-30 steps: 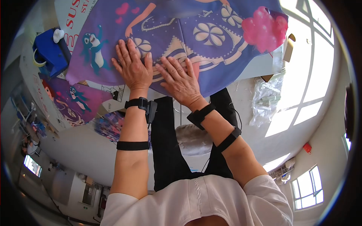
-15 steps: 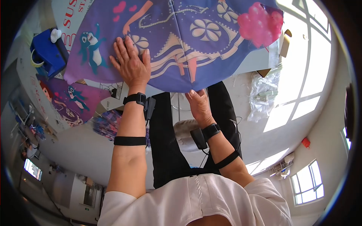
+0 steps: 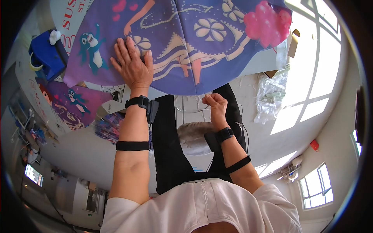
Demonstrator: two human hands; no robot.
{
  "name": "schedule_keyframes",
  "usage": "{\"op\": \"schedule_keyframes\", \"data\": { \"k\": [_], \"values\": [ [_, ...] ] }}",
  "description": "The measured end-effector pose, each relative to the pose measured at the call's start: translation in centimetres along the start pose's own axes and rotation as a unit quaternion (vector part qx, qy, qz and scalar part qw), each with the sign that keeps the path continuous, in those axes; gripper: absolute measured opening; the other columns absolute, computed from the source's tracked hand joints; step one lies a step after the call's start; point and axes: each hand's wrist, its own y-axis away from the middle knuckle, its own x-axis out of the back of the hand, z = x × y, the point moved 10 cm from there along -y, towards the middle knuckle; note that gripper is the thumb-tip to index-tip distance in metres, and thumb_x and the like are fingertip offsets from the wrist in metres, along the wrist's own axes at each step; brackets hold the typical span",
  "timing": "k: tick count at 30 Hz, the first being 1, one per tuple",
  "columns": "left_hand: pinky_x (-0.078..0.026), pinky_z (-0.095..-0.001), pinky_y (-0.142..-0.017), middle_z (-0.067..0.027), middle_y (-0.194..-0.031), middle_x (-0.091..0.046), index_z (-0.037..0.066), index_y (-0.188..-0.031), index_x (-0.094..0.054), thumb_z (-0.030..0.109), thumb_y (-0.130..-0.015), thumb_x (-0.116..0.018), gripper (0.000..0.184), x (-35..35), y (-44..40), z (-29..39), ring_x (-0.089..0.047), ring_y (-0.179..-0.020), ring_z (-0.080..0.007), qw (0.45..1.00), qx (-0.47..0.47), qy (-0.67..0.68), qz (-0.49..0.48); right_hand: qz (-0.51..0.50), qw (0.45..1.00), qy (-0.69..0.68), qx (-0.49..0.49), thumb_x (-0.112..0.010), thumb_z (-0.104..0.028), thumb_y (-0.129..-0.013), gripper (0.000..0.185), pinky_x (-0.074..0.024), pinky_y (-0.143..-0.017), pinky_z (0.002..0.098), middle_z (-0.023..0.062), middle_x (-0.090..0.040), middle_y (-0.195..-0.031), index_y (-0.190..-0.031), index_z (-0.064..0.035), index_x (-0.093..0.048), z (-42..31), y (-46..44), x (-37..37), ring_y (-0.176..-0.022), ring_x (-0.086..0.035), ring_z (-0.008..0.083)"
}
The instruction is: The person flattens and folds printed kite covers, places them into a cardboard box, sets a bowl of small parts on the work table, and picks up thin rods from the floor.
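Left hand [image 3: 134, 70] flat on the purple cloth [image 3: 186, 42], fingers spread; right hand [image 3: 217, 108] curled closed off the near edge!

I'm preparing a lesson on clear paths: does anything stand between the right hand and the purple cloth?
Nothing visible does. The right hand is just off the near edge of the cloth, with no object showing between them. The left hand lies flat on the cloth, farther left, outside that path.

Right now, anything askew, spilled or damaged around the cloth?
No spill or damage visible. The cloth under the left hand has a crease down its middle, so it isn't quite flat. Clear plastic lies loose on the floor at right, perhaps stray wrapping.
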Motion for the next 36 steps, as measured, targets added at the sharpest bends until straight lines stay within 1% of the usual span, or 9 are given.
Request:
{"op": "schedule_keyframes", "data": {
  "k": [3, 4, 8, 13, 17, 23, 27, 32, 36],
  "values": [
    [-0.019, -0.0578, -0.110, -0.0174, -0.153, -0.025, 0.008, -0.148, -0.027, 0.045, -0.093, -0.046, 0.069, -0.1, 0.0, -0.1, -0.023, -0.141, -0.0358, 1.000, 0.009, 0.001, -0.012, -0.018, 0.978, 0.201, 0.059, -0.071, -0.006, -0.082, 0.013, -0.0468, -0.058, 0.0252, 0.0051, -0.066, -0.071, -0.075, 0.0008, -0.062, -3.1, 3.0, -1.2, -0.061, -0.059, 0.0113],
    [-0.017, -0.0575, -0.110, -0.0175, -0.153, -0.025, 0.007, -0.148, -0.027, 0.046, -0.093, -0.046, 0.069, -0.2, -0.1, -0.2, -0.023, -0.141, -0.0358, 1.000, 0.014, 0.001, -0.024, -0.039, 0.929, 0.315, 0.193, -0.070, -0.006, -0.080, 0.011, -0.0461, -0.061, 0.0283, 0.0067, -0.064, -0.070, -0.075, -0.0015, -0.061, -7.1, 4.1, -4.7, -0.062, -0.060, 0.0170],
    [-0.015, -0.0570, -0.111, -0.0174, -0.154, -0.023, 0.006, -0.148, -0.027, 0.045, -0.093, -0.045, 0.070, -0.1, -0.2, -0.2, -0.021, -0.142, -0.0358, 0.999, 0.020, 0.017, -0.034, -0.109, 0.729, 0.439, 0.513, -0.069, -0.016, -0.080, 0.031, -0.0361, -0.099, 0.0440, 0.0104, -0.056, -0.124, -0.109, -0.0069, -0.060, -18.3, 4.5, -18.5, -0.119, -0.050, 0.0272],
    [-0.010, -0.0562, -0.113, -0.0174, -0.155, -0.022, 0.005, -0.147, -0.027, 0.044, -0.091, -0.050, 0.072, -0.5, -0.2, -0.4, -0.020, -0.143, -0.0349, 0.998, 0.028, 0.025, -0.049, -0.001, 0.539, 0.658, 0.526, -0.048, -0.046, -0.093, 0.060, -0.0058, -0.116, 0.0501, -0.0006, -0.030, -0.153, -0.146, -0.0207, -0.035, -23.7, -6.6, -19.1, -0.142, -0.025, 0.0203],
    [-0.011, -0.0562, -0.112, -0.0167, -0.155, -0.021, 0.006, -0.147, -0.028, 0.043, -0.090, -0.051, 0.073, -0.3, -0.1, -0.4, -0.021, -0.142, -0.0349, 0.998, 0.028, 0.030, -0.051, 0.189, 0.582, 0.623, 0.488, -0.039, -0.050, -0.096, 0.061, -0.0060, -0.115, 0.0534, 0.0055, -0.026, -0.155, -0.148, -0.0187, -0.030, -30.5, -11.8, -10.7, -0.144, -0.019, 0.0251],
    [-0.017, -0.0554, -0.111, -0.0187, -0.149, -0.030, 0.003, -0.143, -0.034, 0.032, -0.083, -0.064, 0.073, 1.7, -2.7, 0.7, -0.028, -0.138, -0.0372, 0.992, 0.051, 0.105, -0.039, 0.196, 0.574, 0.650, 0.459, -0.040, -0.050, -0.095, 0.063, -0.0052, -0.115, 0.0534, 0.0065, -0.024, -0.155, -0.148, -0.0182, -0.030, -30.6, -12.1, -10.5, -0.145, -0.017, 0.0271],
    [-0.020, -0.0523, -0.112, -0.0183, -0.147, -0.035, 0.004, -0.141, -0.036, 0.023, -0.083, -0.066, 0.067, 3.4, -10.5, 11.0, -0.034, -0.135, -0.0360, 0.962, -0.093, 0.256, 0.033, 0.182, 0.581, 0.661, 0.438, -0.042, -0.047, -0.095, 0.062, -0.0040, -0.116, 0.0524, 0.0077, -0.024, -0.155, -0.148, -0.0165, -0.030, -30.7, -12.1, -10.7, -0.145, -0.017, 0.0275],
    [-0.017, -0.0510, -0.114, -0.0145, -0.152, -0.030, 0.006, -0.145, -0.032, 0.047, -0.090, -0.053, 0.072, -1.1, -19.8, 17.0, -0.027, -0.141, -0.0290, 0.969, -0.212, 0.127, 0.000, 0.171, 0.592, 0.669, 0.416, -0.045, -0.045, -0.093, 0.064, -0.0032, -0.116, 0.0519, 0.0079, -0.024, -0.155, -0.148, -0.0151, -0.030, -30.7, -12.1, -10.7, -0.145, -0.016, 0.0276],
    [-0.015, -0.0511, -0.114, -0.0144, -0.152, -0.029, 0.006, -0.146, -0.031, 0.054, -0.091, -0.048, 0.075, -1.7, -24.5, 14.1, -0.026, -0.141, -0.0293, 0.980, -0.164, 0.111, 0.007, 0.163, 0.596, 0.673, 0.407, -0.048, -0.044, -0.092, 0.065, -0.0030, -0.116, 0.0513, 0.0078, -0.024, -0.155, -0.148, -0.0151, -0.030, -30.7, -12.2, -10.6, -0.145, -0.017, 0.0277]
  ]
}}
